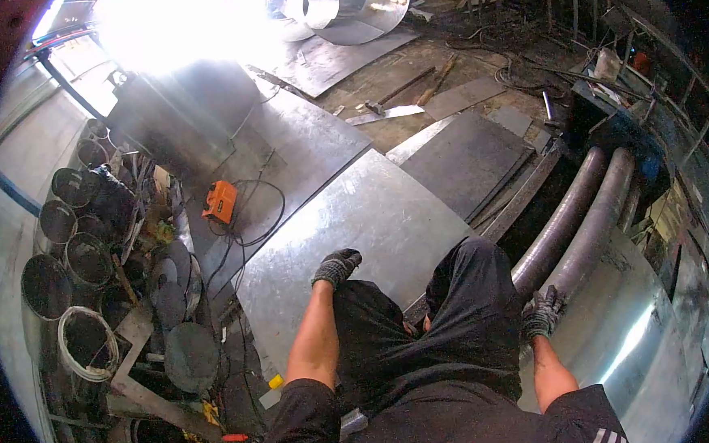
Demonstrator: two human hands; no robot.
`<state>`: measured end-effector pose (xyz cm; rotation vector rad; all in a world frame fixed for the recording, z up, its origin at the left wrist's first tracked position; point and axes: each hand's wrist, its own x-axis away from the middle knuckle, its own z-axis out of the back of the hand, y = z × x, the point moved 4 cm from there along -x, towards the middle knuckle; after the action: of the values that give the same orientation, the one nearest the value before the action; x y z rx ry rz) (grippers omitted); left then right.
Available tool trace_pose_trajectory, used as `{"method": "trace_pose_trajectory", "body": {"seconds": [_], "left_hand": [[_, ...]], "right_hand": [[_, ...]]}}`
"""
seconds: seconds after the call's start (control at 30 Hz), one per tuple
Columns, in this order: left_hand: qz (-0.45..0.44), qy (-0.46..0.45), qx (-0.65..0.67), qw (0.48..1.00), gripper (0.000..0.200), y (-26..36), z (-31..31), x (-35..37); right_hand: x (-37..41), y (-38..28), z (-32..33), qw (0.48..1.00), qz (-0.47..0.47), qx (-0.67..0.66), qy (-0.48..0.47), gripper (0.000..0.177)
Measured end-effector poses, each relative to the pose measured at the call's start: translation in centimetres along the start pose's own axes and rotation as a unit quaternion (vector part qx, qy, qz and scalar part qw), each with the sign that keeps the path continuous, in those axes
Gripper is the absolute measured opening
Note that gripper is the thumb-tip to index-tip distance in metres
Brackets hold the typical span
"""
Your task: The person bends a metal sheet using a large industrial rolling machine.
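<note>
Left hand [337,267], in a dark glove, rests on the flat metal sheet [370,212] in the middle of the floor. Its fingers look curled, but I cannot tell if they grip anything. Right hand [543,311], also gloved, lies with fingers spread on the near end of the grey rollers [581,216] at the right. I see an orange tool [220,201] left of the sheet.

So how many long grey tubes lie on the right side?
2. They lie side by side, running up from the right hand: the inner tube, towards the middle of the view, and the outer tube beside it. More may be hidden.
</note>
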<state>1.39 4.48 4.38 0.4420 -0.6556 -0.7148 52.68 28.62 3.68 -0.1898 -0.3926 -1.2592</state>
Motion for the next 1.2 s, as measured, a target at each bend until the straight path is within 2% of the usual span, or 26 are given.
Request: {"method": "trace_pose_trajectory", "body": {"seconds": [0.07,0.13,0.17,0.23,0.27,0.33,0.43,0.47,0.53,0.67,0.73,0.87,0.93,1.03,1.2], "left_hand": [[-0.005,0.003,-0.014,1.0,0.049,-0.5,-0.3,-0.6],[-0.004,0.004,0.0,1.0,0.05,-1.2,-0.6,-1.0],[-0.001,0.004,0.013,1.0,0.05,-1.4,-0.7,-1.0],[-0.003,0.004,0.014,1.0,0.05,-0.7,-0.4,-0.5],[-0.006,0.004,0.015,1.0,0.05,-0.5,-0.3,-0.3],[-0.013,0.007,0.016,1.0,0.05,-1.0,-0.5,-0.6],[-0.016,0.01,0.016,1.0,0.049,-1.5,-0.7,-1.1],[-0.012,0.01,0.017,1.0,0.049,-1.7,-0.8,-1.2],[-0.014,0.005,0.013,1.0,0.049,-1.2,-0.6,-0.9],[0.007,0.003,-0.02,1.0,0.049,0.3,0.0,-0.1],[0.008,0.006,0.0,1.0,0.049,0.0,-0.2,-0.1],[-0.007,0.015,0.007,1.0,0.048,-0.8,-0.4,-0.7],[-0.001,0.013,0.005,1.0,0.048,-0.3,-0.2,-0.4],[-0.001,0.016,-0.002,1.0,0.048,-0.5,-0.2,-0.5],[0.006,0.013,0.011,1.0,0.048,-0.4,-0.2,-0.3]], "right_hand": [[-1.0,0.8,-2.0,0.999,0.005,-0.021,0.027,0.044],[-2.4,1.9,-4.6,0.984,-0.024,-0.102,0.144,0.042],[-4.3,2.8,-7.8,0.984,-0.025,-0.102,0.144,0.042],[-7.7,4.7,-12.8,0.929,-0.021,-0.311,0.2,0.038],[-6.7,4.3,-11.3,0.929,-0.021,-0.311,0.201,0.038],[-4.0,3.1,-7.4,0.975,-0.021,-0.157,0.157,0.036],[-3.8,2.7,-7.3,0.977,-0.025,-0.094,0.188,0.04],[-2.5,1.9,-4.6,0.977,-0.026,-0.095,0.187,0.04],[0.8,-0.3,1.2,0.999,-0.009,0.019,-0.049,0.047],[-1.2,0.8,-2.3,0.999,-0.028,-0.011,-0.01,0.048],[-2.4,1.7,-4.3,0.996,-0.043,-0.048,0.054,0.048],[-3.3,2.5,-6.0,0.995,-0.029,-0.048,0.077,0.048],[-2.1,1.9,-4.6,0.978,-0.007,-0.083,0.189,0.042],[-2.3,1.9,-4.6,0.983,-0.025,-0.104,0.149,0.041],[-3.3,2.4,-6.5,0.981,-0.022,-0.098,0.164,0.04]]}}
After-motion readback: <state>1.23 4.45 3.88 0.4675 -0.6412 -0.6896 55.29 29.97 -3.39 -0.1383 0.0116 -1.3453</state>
